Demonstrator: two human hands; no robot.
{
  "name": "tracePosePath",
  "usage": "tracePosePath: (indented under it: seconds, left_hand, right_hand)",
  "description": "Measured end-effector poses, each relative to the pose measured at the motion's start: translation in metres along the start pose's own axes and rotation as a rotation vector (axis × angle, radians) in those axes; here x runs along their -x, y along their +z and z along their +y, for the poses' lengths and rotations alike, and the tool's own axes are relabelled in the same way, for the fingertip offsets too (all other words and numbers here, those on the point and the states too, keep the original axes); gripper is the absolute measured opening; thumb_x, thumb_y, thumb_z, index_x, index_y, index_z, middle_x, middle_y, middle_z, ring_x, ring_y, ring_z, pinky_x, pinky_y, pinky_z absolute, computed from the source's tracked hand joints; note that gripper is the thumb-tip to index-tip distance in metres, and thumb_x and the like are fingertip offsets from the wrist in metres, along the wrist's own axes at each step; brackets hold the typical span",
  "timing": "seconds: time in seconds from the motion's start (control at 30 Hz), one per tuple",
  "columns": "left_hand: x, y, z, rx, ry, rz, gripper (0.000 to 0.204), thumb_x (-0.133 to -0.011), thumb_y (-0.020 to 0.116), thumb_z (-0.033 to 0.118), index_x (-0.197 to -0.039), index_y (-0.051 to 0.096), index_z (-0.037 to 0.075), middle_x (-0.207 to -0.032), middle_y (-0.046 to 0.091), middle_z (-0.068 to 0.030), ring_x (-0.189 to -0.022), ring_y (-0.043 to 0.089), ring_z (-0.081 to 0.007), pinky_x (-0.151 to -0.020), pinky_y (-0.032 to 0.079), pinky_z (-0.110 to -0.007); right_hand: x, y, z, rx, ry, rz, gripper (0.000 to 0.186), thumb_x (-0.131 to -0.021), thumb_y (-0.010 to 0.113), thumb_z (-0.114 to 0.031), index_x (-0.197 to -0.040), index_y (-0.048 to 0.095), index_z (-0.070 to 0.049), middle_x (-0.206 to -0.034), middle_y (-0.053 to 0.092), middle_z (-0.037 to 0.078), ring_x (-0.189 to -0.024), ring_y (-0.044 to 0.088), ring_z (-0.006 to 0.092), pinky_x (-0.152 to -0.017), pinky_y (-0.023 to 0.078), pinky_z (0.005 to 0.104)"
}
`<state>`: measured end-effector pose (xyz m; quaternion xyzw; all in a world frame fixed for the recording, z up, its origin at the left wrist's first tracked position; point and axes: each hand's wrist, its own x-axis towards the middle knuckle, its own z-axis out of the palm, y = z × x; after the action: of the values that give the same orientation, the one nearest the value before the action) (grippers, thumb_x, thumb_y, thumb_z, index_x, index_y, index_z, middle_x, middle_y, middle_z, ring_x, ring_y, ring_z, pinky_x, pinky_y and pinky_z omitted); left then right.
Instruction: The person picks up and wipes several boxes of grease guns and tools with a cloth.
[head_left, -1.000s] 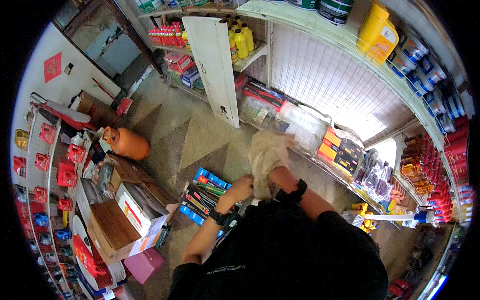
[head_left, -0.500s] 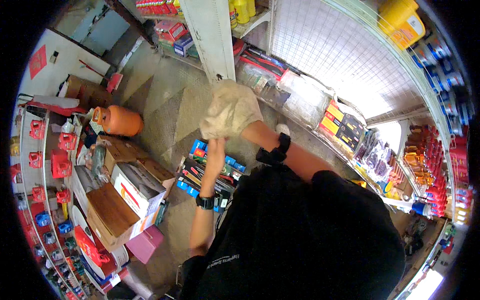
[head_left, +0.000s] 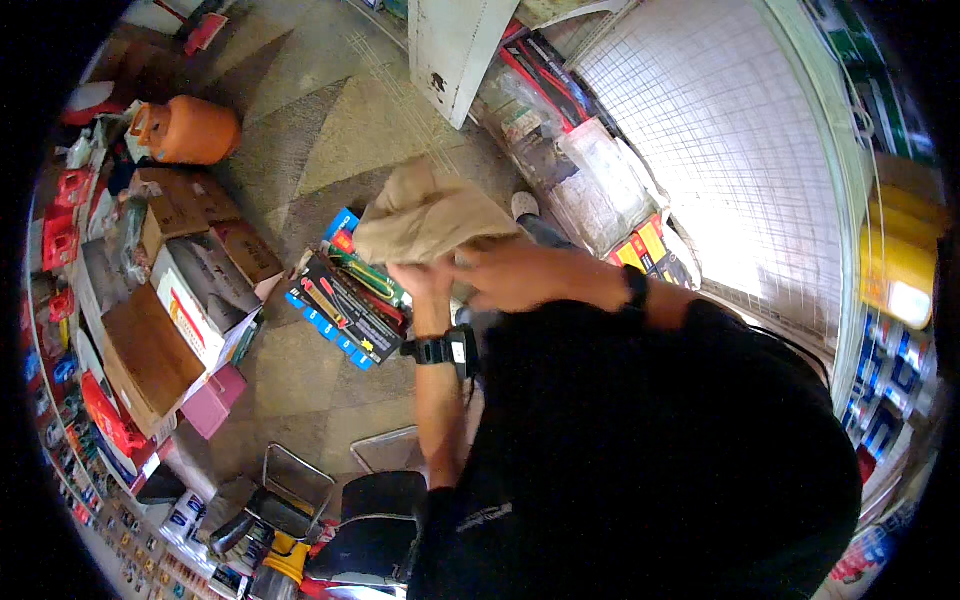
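The tan cloth [head_left: 425, 215] is up in the air in front of the person, over the floor [head_left: 340, 150]. It is bunched and full of folds. The left hand [head_left: 424, 284] comes up from below and seems to hold the near edge, with its fingertips tucked out of sight under the cloth. The right hand [head_left: 505, 272] comes in from the right and touches the same edge. It is blurry, so I cannot tell if it grips or only presses. The hands are close together, maybe because a soft cloth flops and two hands keep it in shape.

Below the cloth and to its left, a black box [head_left: 350, 305] lies flat, with blue boxes [head_left: 322, 322] poking out along its side. Lying flat probably stops the black box from tipping. A green pack [head_left: 372, 278] is next to it, partly hidden by the cloth.

A shoe [head_left: 523, 205] shows just past the cloth, on its right. Further right, a clear pack [head_left: 605, 170] lies low down by the wire wall [head_left: 720, 130], perhaps to keep the floor free for walking. Well to the left, an open carton [head_left: 150, 350] stands among other boxes.
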<state>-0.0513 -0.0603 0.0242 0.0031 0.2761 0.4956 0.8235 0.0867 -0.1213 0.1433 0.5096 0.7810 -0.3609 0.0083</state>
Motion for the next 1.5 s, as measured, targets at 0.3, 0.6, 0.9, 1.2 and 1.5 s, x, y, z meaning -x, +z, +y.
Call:
tracePosePath:
  seconds: [0.3,0.6,0.9,1.2,1.5]
  left_hand:
    - [-0.029,-0.093,-0.040,0.230,-0.070,0.122,0.071,-0.084,0.040,0.057,-0.136,0.031,0.010,-0.139,0.033,-0.0109,-0.127,0.032,-0.0323,-0.107,0.020,-0.050]
    - [-0.087,-0.295,-0.148,0.393,-0.475,0.144,0.048,-0.089,0.041,0.033,-0.130,0.038,0.006,-0.128,0.045,-0.0111,-0.120,0.042,-0.0295,-0.101,0.035,-0.047]
    - [-0.150,-0.378,-0.298,0.592,-0.622,0.164,0.052,-0.091,0.038,0.035,-0.131,0.035,0.003,-0.129,0.044,-0.0143,-0.118,0.045,-0.0302,-0.099,0.038,-0.045]
    - [-0.150,-0.404,-0.301,0.294,-0.532,0.294,0.047,-0.090,0.043,0.030,-0.126,0.039,0.000,-0.125,0.046,-0.0133,-0.114,0.048,-0.0251,-0.095,0.043,-0.040]
    - [-0.180,-0.394,-0.266,0.291,-0.399,0.086,0.065,-0.090,0.033,0.049,-0.137,0.023,0.006,-0.137,0.029,-0.0141,-0.126,0.032,-0.0294,-0.103,0.031,-0.046]
  right_hand:
    - [0.098,0.136,0.301,-0.887,0.626,0.296,0.028,-0.085,0.055,-0.006,-0.113,0.057,-0.002,-0.105,0.062,0.006,-0.096,0.056,0.0150,-0.087,0.043,0.0274]
    - [0.062,0.267,0.597,-0.078,0.960,0.133,0.061,-0.070,0.072,-0.040,-0.115,0.052,-0.005,-0.110,0.058,0.016,-0.104,0.055,0.0281,-0.089,0.042,0.0354]
    - [0.027,0.223,0.859,0.035,1.247,0.360,0.085,-0.066,0.076,-0.035,-0.132,0.033,-0.003,-0.119,0.049,0.019,-0.111,0.048,0.0314,-0.095,0.040,0.0395]
    - [0.044,0.257,0.920,-0.422,0.682,0.085,0.046,-0.091,0.043,-0.011,-0.135,0.034,-0.020,-0.123,0.046,0.003,-0.116,0.040,0.0156,-0.099,0.030,0.0437]
    - [0.019,0.290,0.864,-1.276,1.330,0.625,0.058,-0.083,0.046,-0.059,-0.117,0.047,-0.011,-0.115,0.050,0.005,-0.110,0.045,0.0212,-0.099,0.031,0.0460]
